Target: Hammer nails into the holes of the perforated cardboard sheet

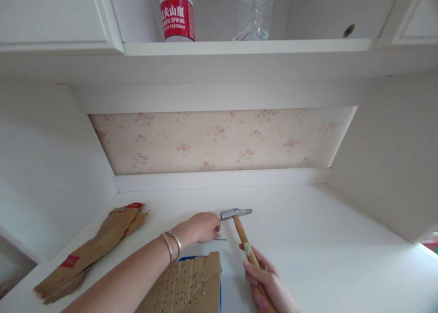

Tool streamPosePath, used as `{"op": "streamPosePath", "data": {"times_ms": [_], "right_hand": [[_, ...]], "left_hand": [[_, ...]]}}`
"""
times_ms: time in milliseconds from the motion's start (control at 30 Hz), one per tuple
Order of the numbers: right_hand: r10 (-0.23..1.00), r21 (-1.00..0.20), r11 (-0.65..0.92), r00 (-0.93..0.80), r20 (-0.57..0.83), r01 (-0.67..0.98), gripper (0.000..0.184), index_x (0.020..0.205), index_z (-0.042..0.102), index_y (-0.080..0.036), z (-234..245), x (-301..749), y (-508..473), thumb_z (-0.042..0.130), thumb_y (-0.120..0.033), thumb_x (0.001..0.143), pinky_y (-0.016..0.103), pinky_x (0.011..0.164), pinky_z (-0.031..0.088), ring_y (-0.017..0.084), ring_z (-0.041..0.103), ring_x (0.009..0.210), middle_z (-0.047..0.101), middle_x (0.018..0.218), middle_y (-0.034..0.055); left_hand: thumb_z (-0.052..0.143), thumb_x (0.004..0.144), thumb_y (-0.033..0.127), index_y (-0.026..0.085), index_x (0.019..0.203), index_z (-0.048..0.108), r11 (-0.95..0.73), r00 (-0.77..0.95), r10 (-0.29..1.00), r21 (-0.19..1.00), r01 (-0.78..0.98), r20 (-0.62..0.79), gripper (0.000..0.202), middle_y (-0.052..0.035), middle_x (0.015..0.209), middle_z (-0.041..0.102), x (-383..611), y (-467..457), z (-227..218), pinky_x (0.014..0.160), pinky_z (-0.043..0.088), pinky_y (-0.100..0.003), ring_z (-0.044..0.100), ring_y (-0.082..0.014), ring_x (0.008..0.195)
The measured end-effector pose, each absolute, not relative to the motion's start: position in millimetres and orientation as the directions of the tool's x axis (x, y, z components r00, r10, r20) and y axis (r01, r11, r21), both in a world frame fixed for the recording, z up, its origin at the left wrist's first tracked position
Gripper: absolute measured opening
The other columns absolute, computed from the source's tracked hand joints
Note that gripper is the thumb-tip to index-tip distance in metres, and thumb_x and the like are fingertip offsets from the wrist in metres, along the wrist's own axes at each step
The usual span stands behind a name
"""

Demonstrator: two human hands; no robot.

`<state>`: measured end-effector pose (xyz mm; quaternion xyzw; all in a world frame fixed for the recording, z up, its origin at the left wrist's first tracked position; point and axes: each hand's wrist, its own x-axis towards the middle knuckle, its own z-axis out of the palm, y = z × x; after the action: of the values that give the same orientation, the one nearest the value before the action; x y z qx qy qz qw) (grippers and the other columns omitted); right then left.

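Note:
My right hand [265, 283] is wrapped round the wooden handle of a small hammer [239, 224], whose steel head hangs just above the white desk [308, 240]. My left hand [201, 226], with two bangles on the wrist, pinches something small right beside the hammer head; a thin nail [221, 239] lies by its fingertips. Below my left forearm sits a cardboard piece [186, 285] full of small holes, with several nail heads in it, resting on something blue.
A stack of folded brown cardboard strips [92, 249] lies at the desk's left edge. Above, a shelf [246, 46] carries a red-labelled water bottle [176, 12] and a clear empty bottle [255, 12]. Flowered wallpaper [222, 142] backs the alcove; white side panels close in both sides.

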<state>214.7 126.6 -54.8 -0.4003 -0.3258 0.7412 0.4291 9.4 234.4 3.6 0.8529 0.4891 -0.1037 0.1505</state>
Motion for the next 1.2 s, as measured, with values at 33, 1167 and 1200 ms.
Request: {"op": "streamPosePath", "data": {"times_ms": [33,1167,1200], "right_hand": [[0.899,-0.828,-0.416,-0.308,-0.312,-0.377,0.053,0.128,0.044,-0.021,-53.7,214.5,126.4,0.066,-0.039,0.083,0.01,0.021,0.029,-0.001,0.027,0.024,0.05,0.056,-0.0134],[0.892,-0.818,-0.433,-0.31,-0.329,-0.377,0.04,0.124,0.044,-0.022,-55.9,218.8,133.7,0.06,-0.031,0.088,0.011,0.019,0.035,-0.001,0.027,0.026,0.047,0.054,-0.0137],[0.889,-0.816,-0.439,-0.312,-0.334,-0.376,0.04,0.124,0.044,-0.022,-56.2,219.1,134.3,0.061,-0.031,0.088,0.012,0.019,0.036,0.0,0.028,0.026,0.047,0.053,-0.0137]], "left_hand": [[0.061,0.094,0.034,0.016,0.107,0.064,-0.492,0.511,0.794,0.146,0.858,-0.328,0.022,-0.0059,0.11,0.067,11.1,236.1,2.2,0.085,0.054,-0.042,0.065,-0.0208,0.097],[0.052,0.093,0.012,0.019,0.111,0.07,-0.454,0.49,0.871,0.316,0.833,-0.041,0.027,-0.0082,0.108,0.072,-19.3,215.7,29.7,0.09,0.049,-0.035,0.065,-0.0219,0.103],[0.049,0.094,0.012,0.02,0.11,0.071,-0.442,0.475,0.88,0.355,0.824,-0.006,0.029,-0.0066,0.107,0.073,-21.5,206.5,36.4,0.089,0.048,-0.032,0.066,-0.0202,0.1]]}}
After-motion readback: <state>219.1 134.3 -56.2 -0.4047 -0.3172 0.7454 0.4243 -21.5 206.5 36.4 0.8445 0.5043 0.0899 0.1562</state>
